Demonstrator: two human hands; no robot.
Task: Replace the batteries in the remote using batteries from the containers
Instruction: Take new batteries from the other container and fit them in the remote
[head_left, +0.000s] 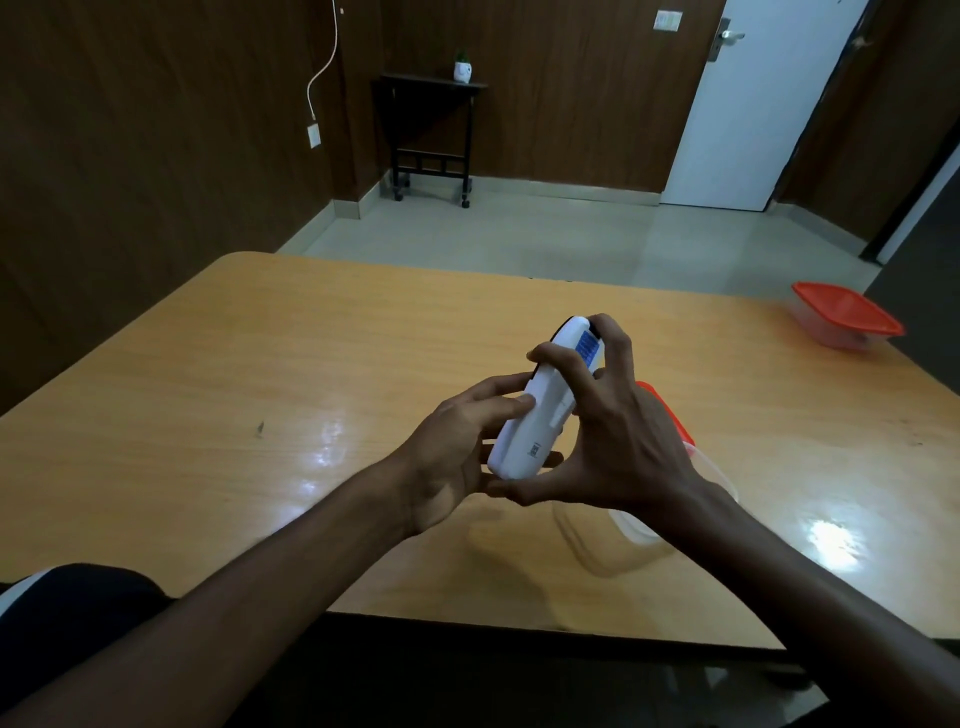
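I note a white remote (540, 410) held back-side up above the middle of a wooden table (218, 374), tilted with its far end raised. The left hand (462, 447) grips its lower half from the left, thumb laid flat along the casing. The right hand (618, 436) wraps it from the right, fingers curled over the upper end near a blue label, thumb under the near end. I cannot tell whether the battery cover is on or off.

Directly below the right hand sits a clear container (628, 525) with an orange lid (670, 415) partly hidden behind the wrist. A second lidded container (844, 317) stands at the far right edge of the table, well apart.

The tabletop is glossy, with light glare and a small dark mark (260, 427) at the left. Beyond it I see a pale tiled floor, dark wood-panelled walls, a small black side table (431, 135) bearing a white pot (462, 70), a white door (748, 114), and a wall socket (314, 135) with a white cable.
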